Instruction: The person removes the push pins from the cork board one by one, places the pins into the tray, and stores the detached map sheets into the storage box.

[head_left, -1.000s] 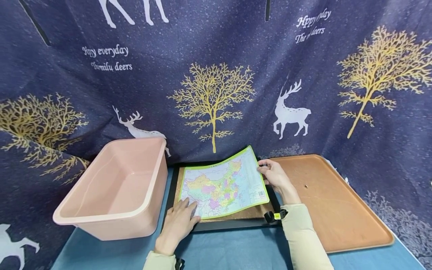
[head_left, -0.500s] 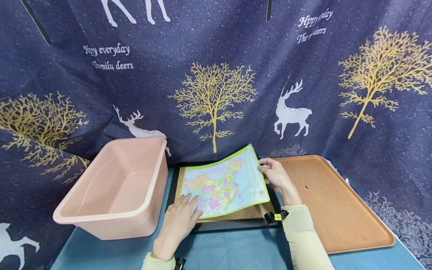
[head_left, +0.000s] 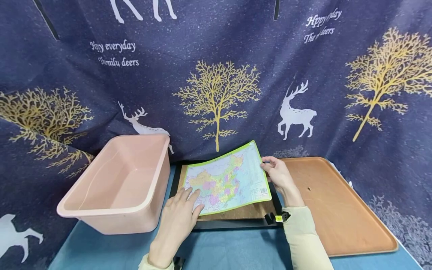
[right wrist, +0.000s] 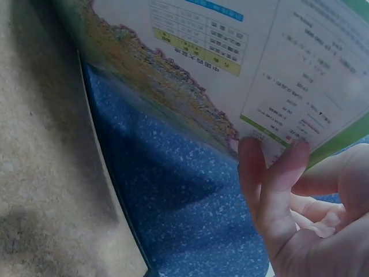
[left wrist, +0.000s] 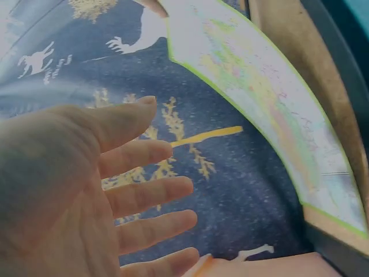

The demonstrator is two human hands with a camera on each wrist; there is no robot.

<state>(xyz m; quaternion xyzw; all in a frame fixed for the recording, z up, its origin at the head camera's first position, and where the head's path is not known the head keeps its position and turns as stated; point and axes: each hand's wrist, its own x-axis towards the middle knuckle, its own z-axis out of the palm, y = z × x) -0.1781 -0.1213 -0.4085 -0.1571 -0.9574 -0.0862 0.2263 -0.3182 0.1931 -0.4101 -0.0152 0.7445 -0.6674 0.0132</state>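
Observation:
A flexible map sheet (head_left: 222, 183) with a green border slopes over a brown, black-framed board (head_left: 236, 215), its right side raised and its left side lower. My right hand (head_left: 280, 178) pinches the sheet's right edge between thumb and fingers. In the right wrist view, the sheet's underside (right wrist: 202, 34) shows printed tables and a relief picture above my right hand (right wrist: 317, 213). Beside the lower left of the map, my left hand (head_left: 180, 215) hovers with its fingers spread. The left wrist view has this left hand (left wrist: 75, 173) holding nothing, apart from the sheet.
A pink plastic basin (head_left: 116, 212) stands on the left of the blue table cover (head_left: 233, 247). To the right lies an orange-brown tray (head_left: 341, 213) with a tiny dark speck on it. Behind everything hangs a dark blue cloth (head_left: 243, 120) with deer and trees.
My left hand has eased back from the map's lower left corner, its fingers spread more. The sheet is tilted up slightly more, still pinched by my right hand. The head view has shifted a little.

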